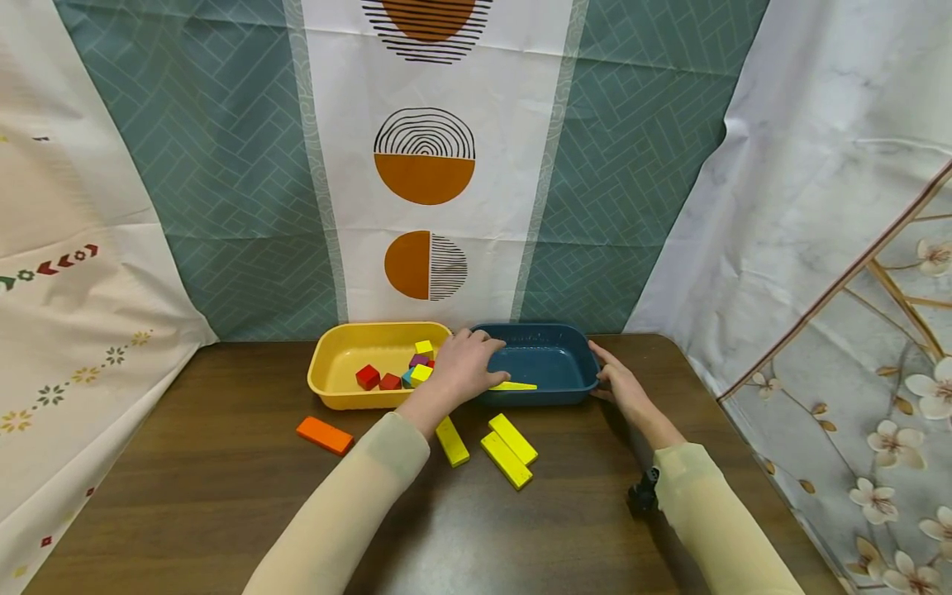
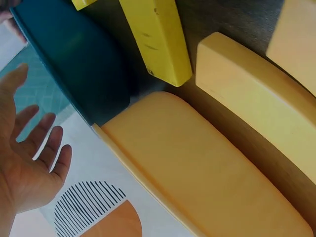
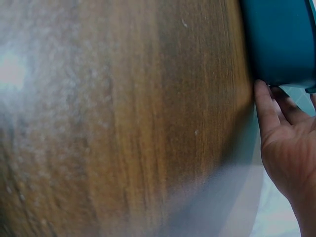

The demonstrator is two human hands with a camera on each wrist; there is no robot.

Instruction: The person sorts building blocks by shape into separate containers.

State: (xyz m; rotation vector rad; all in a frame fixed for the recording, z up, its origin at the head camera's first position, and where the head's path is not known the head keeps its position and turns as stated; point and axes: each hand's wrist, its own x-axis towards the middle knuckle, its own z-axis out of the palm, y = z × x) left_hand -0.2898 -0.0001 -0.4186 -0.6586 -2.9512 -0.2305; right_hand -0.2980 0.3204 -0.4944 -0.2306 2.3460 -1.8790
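Observation:
My left hand (image 1: 466, 364) is over the place where the yellow tray (image 1: 327, 398) meets the dark blue tray (image 1: 550, 397). In the left wrist view its fingers are spread, with nothing between them. A yellow block (image 1: 521, 386) shows at the front of the blue tray, close to my left thumb. Several small cubes, among them a red cube (image 1: 368, 378), sit in the yellow tray; my left hand hides part of that tray. At the blue tray's right end, my right hand (image 1: 628, 392) touches the outer wall with extended fingers, as the right wrist view also shows.
On the wooden table (image 1: 201, 487), in front of the trays, lie a yellow block (image 1: 452, 442), two yellow blocks side by side (image 1: 507, 460) and an orange block (image 1: 325, 435). A small black object (image 1: 643, 492) is by my right sleeve. Patterned cloth (image 1: 431, 306) hangs behind.

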